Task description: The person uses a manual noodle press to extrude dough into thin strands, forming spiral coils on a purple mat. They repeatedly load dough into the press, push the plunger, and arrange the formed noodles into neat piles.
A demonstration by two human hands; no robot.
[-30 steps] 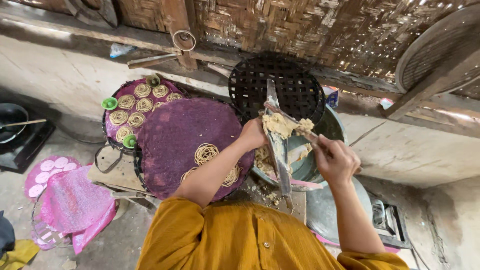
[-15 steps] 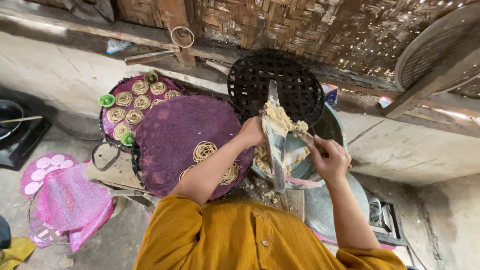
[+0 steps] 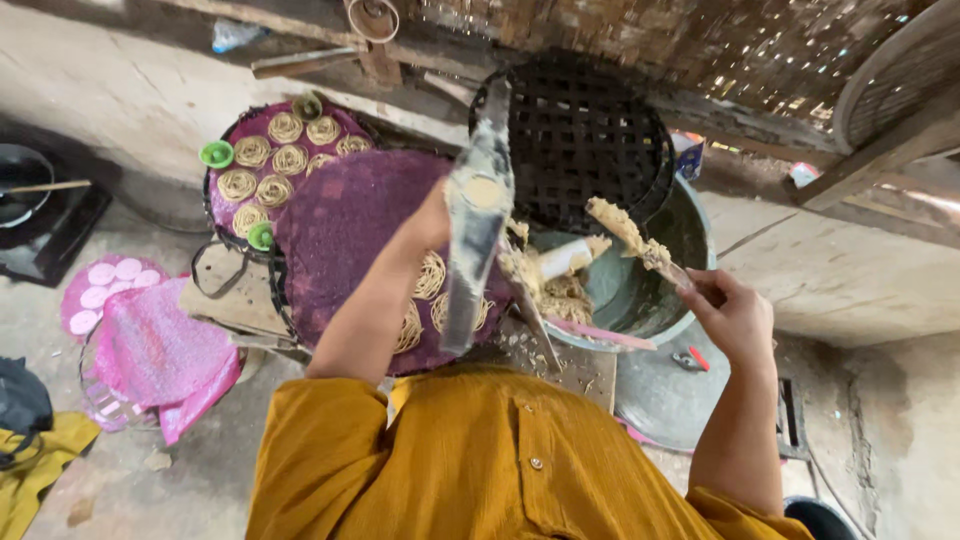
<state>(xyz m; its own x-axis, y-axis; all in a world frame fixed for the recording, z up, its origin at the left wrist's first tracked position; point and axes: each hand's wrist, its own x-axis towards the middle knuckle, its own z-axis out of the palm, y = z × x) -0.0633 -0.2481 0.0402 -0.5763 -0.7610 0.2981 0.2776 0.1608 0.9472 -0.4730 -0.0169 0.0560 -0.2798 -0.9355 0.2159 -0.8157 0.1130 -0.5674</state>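
We now hold the metal press (image 3: 478, 215) raised w/ left hand (image 3: 432, 222), fingers clamped on it; earlier it sat lower over the basin (image 3: 640, 290). Right hand (image 3: 728, 318), fingers clamped on dough-laden stick (image 3: 640, 243), loading cont.

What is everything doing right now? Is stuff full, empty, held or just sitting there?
Metal press: held up by left hand.
Spoon: in right hand, loaded with dough.
Metal bowl: dough inside.
Purple tray: few noodle coils.
Far tray: filled with coils.
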